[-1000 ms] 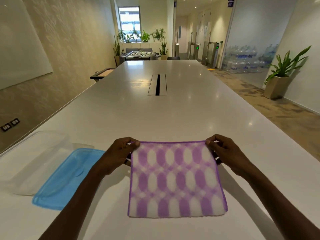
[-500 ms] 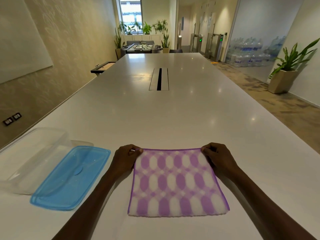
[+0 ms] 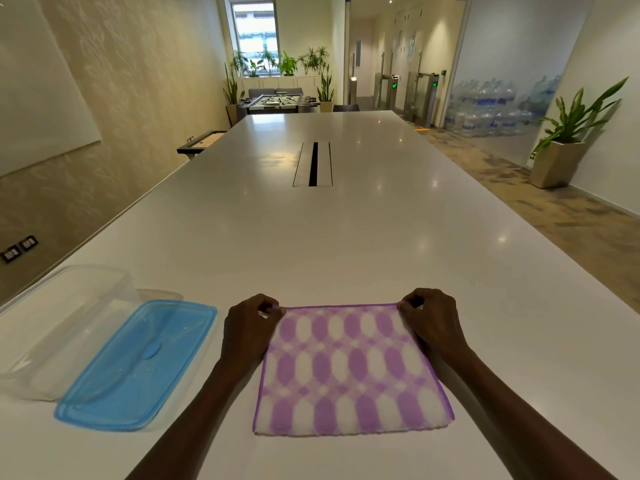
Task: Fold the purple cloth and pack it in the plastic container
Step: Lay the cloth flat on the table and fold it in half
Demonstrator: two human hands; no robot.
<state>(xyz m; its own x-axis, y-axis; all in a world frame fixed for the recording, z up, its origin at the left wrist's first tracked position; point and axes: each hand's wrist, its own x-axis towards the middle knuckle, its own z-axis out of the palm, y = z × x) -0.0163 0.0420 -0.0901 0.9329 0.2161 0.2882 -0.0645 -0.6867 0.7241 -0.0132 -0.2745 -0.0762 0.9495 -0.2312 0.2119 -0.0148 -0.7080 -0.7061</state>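
Note:
The purple cloth, white with purple ovals and a purple hem, lies flat on the white table right in front of me. My left hand pinches its far left corner. My right hand pinches its far right corner. Both corners sit low, at or just above the tabletop. At the left stands the clear plastic container, open and empty. Its blue lid lies upside down beside it, between the container and my left arm.
A cable slot runs along the middle of the long table. The table's left edge passes close behind the container, with a wall beyond. A potted plant stands on the floor at the right.
The cloth's far edge has come down from a slight lift and now lies on the table, both hands still pinching its corners. The camera has tipped a little downward.

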